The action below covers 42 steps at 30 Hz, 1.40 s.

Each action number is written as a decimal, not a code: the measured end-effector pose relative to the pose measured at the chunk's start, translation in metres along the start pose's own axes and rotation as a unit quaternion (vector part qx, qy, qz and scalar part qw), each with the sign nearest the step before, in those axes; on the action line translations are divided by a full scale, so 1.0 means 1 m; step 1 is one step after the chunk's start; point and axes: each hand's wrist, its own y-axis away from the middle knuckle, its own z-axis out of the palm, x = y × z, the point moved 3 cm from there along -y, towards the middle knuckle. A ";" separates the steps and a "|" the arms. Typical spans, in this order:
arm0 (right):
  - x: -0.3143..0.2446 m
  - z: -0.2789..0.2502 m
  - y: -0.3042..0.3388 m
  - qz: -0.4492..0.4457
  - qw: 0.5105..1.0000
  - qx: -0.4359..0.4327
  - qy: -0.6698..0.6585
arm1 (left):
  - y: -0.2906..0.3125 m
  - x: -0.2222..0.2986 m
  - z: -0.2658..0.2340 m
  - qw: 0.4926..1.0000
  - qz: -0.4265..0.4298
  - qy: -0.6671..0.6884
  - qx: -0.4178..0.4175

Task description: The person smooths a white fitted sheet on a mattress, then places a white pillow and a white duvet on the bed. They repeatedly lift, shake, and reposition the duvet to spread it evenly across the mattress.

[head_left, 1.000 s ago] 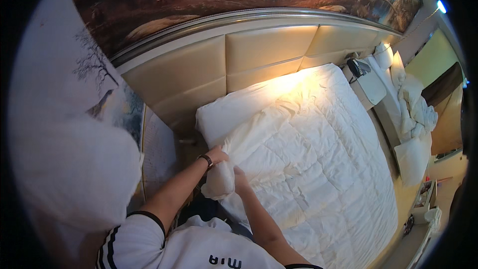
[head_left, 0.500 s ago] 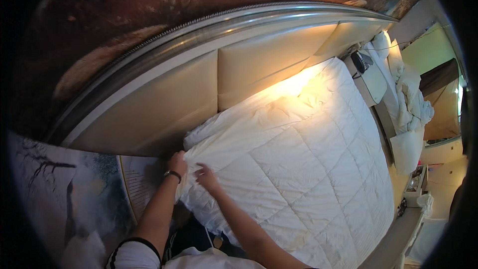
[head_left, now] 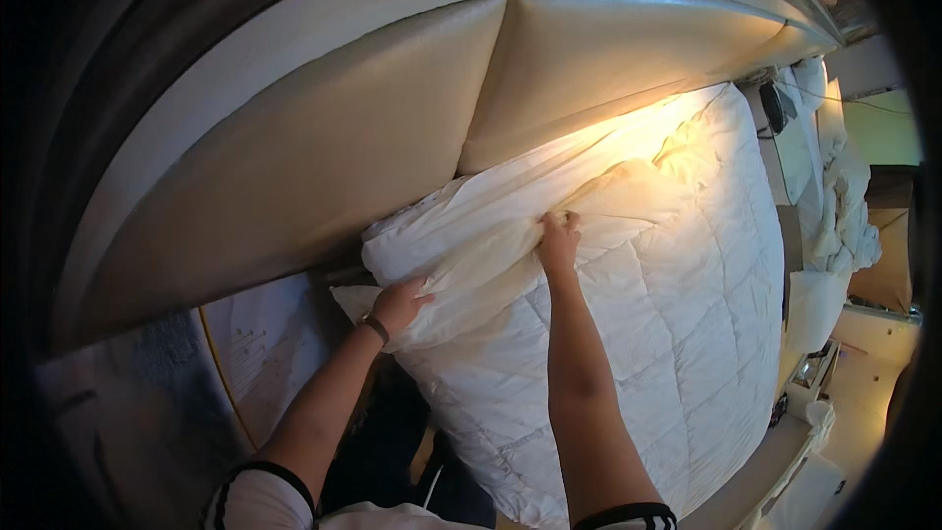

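A white quilt (head_left: 648, 334) with stitched diamond lines covers the bed. Along its top, near the headboard, a creamy strip of the quilt is folded back into loose creases. My right hand (head_left: 559, 243) has its fingers curled into this fold around the middle of the strip. Lower down and to the left, my left hand (head_left: 398, 308), with a dark band at the wrist, grips the fold near the bed's left corner; its fingertips are partly sunk in the fabric. A pointed corner of the cloth sticks out just left of that hand.
The padded beige headboard (head_left: 363, 108) rises behind the bed. Far right are a bedside table (head_left: 795, 167) with a dark device (head_left: 773, 108), and a second bed with rumpled white bedding (head_left: 844, 206). A pale patterned panel (head_left: 265, 344) stands at the left.
My right hand has moved up and right onto the quilt's top and now grips it. My left hand has shifted right. The quilt's upper edge is now folded back, and the view has moved.
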 end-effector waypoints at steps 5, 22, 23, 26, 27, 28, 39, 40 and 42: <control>-0.028 -0.015 -0.013 -0.056 0.974 0.105 -0.194 | -0.003 0.004 -0.072 0.990 0.038 0.003 0.135; -0.044 0.018 0.012 0.017 0.953 0.042 -0.298 | -0.045 -0.026 -0.056 0.963 -0.201 -0.157 0.089; -0.059 0.002 0.024 0.017 0.958 0.035 -0.284 | -0.048 -0.040 -0.057 0.949 -0.219 -0.217 0.066; -0.070 -0.025 0.078 0.030 0.979 0.111 -0.169 | -0.048 -0.035 -0.055 0.930 -0.199 -0.297 0.080; -0.067 -0.030 0.099 0.037 0.981 0.150 -0.117 | -0.048 -0.030 -0.053 0.930 -0.234 -0.278 0.059; -0.058 -0.032 0.124 0.083 0.975 0.176 -0.108 | -0.046 -0.025 -0.052 0.920 -0.225 -0.306 0.092; 0.008 0.010 0.278 0.228 0.962 -0.088 -0.126 | -0.034 0.039 0.026 0.880 -0.052 -0.416 0.221; 0.015 0.015 0.281 0.206 0.958 -0.080 -0.185 | -0.042 0.032 0.021 0.887 -0.130 -0.375 0.237; 0.044 0.007 0.308 0.206 0.940 0.022 -0.270 | -0.020 0.101 0.034 0.848 -0.180 -0.433 0.245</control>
